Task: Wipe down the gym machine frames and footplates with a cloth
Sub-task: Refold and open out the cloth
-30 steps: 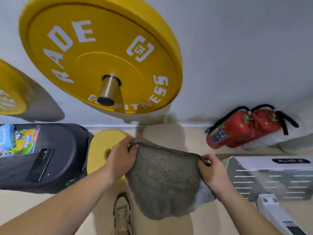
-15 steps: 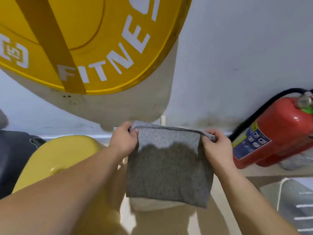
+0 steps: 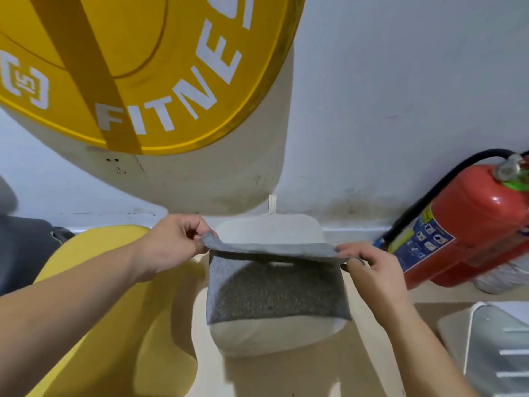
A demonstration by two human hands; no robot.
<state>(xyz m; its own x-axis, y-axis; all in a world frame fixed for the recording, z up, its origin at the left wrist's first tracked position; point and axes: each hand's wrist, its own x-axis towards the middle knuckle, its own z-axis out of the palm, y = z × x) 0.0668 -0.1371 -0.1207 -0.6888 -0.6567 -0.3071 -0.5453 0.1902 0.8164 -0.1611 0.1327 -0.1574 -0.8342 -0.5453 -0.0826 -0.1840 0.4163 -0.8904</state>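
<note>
A grey cloth [image 3: 274,290] is stretched between my two hands, folded over at its top edge. My left hand [image 3: 174,245] pinches its upper left corner and my right hand [image 3: 369,267] pinches its upper right corner. The cloth hangs in front of a white machine frame part [image 3: 272,336] that runs down from the wall. A grey ridged footplate [image 3: 492,348] shows at the lower right edge.
A big yellow weight plate [image 3: 128,70] with white lettering hangs overhead at the upper left. Another yellow plate [image 3: 94,296] lies low on the left under my forearm. A red fire extinguisher [image 3: 469,224] leans against the white wall [image 3: 400,81] on the right.
The view has come closer to the wall and the white frame part. My hands have folded the cloth's top edge over and now hold it flatter, lower in view.
</note>
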